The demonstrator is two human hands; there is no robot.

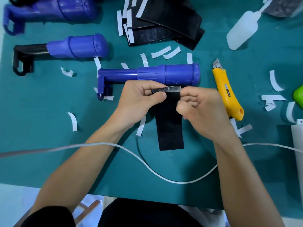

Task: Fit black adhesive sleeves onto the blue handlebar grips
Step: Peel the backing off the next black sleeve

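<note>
Teal work surface (pixel 49 145): carries all items.
Blue moulded plastic handlebar grip (pixel 164 74): lies on its side mid-surface, just beyond both hands.
Left hand (pixel 139 99): fingers curled, thumb and forefinger pinching the sleeve's upper left corner.
Right hand (pixel 201 110): fingers curled, fingertips pinching the sleeve's upper right corner.
Black rectangular adhesive sleeve (pixel 168 128): hangs from both hands toward the near edge, with a glossy tape band (pixel 166 89) across its top.
Yellow utility knife (pixel 227 94): just right of the hands, blade toward the far edge.
</note>
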